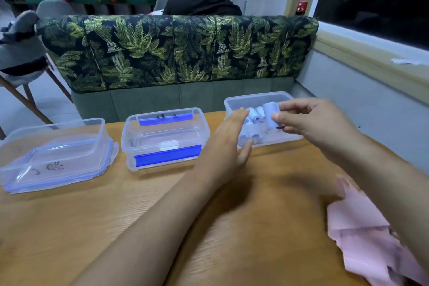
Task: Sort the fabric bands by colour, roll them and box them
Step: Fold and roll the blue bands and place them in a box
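My right hand (pixel 308 121) pinches a rolled pale blue band (pixel 271 115) over the clear right box (pixel 234 102), which holds several pale blue rolls (pixel 254 117). My left hand (pixel 228 144) hovers with straight fingers by that box's left wall, holding nothing. In the middle stands a clear box with blue clips (pixel 166 157); something white shows through its bottom. A clear box (pixel 92 127) at the left sits on its blue-rimmed lid. Loose pink bands (pixel 362 234) lie in a heap at the right of the wooden table (pixel 162 211).
A leaf-patterned sofa back (pixel 176 51) rises just behind the table, with a person sitting beyond it, facing away. A window sill (pixel 371 58) and wall run along the right. A chair with grey cloth (pixel 21 53) stands at the far left.
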The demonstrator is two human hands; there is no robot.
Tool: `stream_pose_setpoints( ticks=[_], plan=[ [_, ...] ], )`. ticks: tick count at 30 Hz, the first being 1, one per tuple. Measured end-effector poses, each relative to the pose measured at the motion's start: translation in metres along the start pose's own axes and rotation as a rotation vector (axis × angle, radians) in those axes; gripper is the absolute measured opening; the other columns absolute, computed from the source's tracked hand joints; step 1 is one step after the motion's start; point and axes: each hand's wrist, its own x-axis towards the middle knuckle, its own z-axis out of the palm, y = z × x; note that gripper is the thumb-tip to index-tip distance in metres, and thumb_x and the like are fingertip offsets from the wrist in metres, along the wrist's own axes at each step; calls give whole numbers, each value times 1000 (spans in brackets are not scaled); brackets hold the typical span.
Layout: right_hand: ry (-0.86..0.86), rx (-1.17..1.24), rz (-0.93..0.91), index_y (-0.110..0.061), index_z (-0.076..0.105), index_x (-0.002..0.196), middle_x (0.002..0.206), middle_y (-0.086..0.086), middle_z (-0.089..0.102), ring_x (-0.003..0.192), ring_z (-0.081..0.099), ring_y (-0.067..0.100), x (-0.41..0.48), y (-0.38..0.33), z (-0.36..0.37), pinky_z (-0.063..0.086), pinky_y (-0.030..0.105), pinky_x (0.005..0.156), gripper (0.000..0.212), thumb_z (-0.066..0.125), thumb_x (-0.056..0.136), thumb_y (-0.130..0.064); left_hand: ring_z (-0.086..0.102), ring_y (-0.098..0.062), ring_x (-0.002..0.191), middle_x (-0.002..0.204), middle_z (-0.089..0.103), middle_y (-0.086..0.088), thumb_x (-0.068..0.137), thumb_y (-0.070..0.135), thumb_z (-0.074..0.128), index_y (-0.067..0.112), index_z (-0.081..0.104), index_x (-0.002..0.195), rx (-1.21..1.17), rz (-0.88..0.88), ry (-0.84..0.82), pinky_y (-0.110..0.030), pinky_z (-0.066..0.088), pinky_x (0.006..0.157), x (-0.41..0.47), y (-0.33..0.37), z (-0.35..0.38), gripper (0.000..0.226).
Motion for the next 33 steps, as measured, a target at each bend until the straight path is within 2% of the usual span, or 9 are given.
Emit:
stream_pose_setpoints(
  ticks=[3, 6, 9, 11, 15, 21, 27, 30, 33],
  plan=[
    [12, -117, -13, -20, 80, 98, 86, -1, 79, 80, 76, 11, 39, -7, -22, 63, 30, 82, 14, 87, 86, -19, 25, -15, 159, 170, 34, -2, 103, 14, 58, 14, 40, 160, 63, 5, -65, -35, 24, 129, 0, -17, 14, 60],
    [4, -276, 32, -18, 78, 104, 92, 4, 77, 82, 78, 18, 80, -2, -23, 65, 34, 83, 21, 86, 85, -18, 13, -5, 161, 175, 18, 7, 96, 7, 57, 22, 29, 166, 60, 0, -164, -21, 18, 127, -6, -23, 14, 77],
    [-40, -516, 90, -13, 78, 92, 83, 8, 77, 76, 78, 24, 115, 12, -10, 66, 44, 83, 14, 86, 82, -16, 6, -1, 161, 177, 9, 10, 95, 7, 58, 23, 23, 168, 60, 4, -166, -12, 9, 123, -8, -22, 13, 82],
    [-107, -645, 148, -6, 80, 90, 81, 12, 79, 71, 77, 24, 131, 20, 1, 66, 41, 80, 17, 87, 80, -18, 4, 0, 160, 177, 6, 11, 96, 9, 58, 23, 20, 169, 58, -1, -171, -9, 5, 122, -8, -21, 14, 83],
    [-226, -870, 258, -13, 81, 89, 88, 5, 81, 81, 77, 24, 145, 28, 20, 60, 34, 78, 25, 89, 74, -31, 3, -1, 161, 177, 2, 11, 97, 12, 58, 23, 17, 169, 56, 2, -179, -10, 6, 122, -10, -23, 17, 84],
    [-328, -1145, 345, -15, 76, 97, 96, 2, 79, 68, 66, 19, 144, 25, 36, 46, 24, 59, 32, 83, 72, -33, 3, -4, 162, 177, 2, 8, 96, 12, 57, 21, 16, 169, 45, 1, -196, -20, 12, 128, -10, -24, 18, 85],
    [-369, -1220, 395, -18, 77, 96, 91, -2, 79, 70, 67, 19, 142, 16, 35, 46, 25, 60, 33, 82, 67, -32, 7, -7, 162, 178, 1, 8, 95, 12, 56, 20, 16, 169, 45, -3, -199, -21, 15, 128, -10, -23, 18, 84],
    [-380, -1212, 414, -17, 80, 90, 79, -5, 80, 70, 73, 16, 145, 19, 36, 50, 25, 63, 25, 79, 71, -34, 6, -7, 162, 178, 0, 8, 96, 12, 56, 21, 14, 169, 51, -3, -199, -21, 14, 128, -10, -23, 19, 85],
    [-412, -1219, 428, -14, 82, 95, 80, -3, 81, 80, 78, 18, 143, 19, 38, 54, 26, 70, 26, 75, 76, -30, 4, -7, 162, 178, -2, 7, 94, 11, 57, 21, 12, 170, 48, 0, -209, -22, 16, 127, -11, -24, 18, 88]
  ],
)
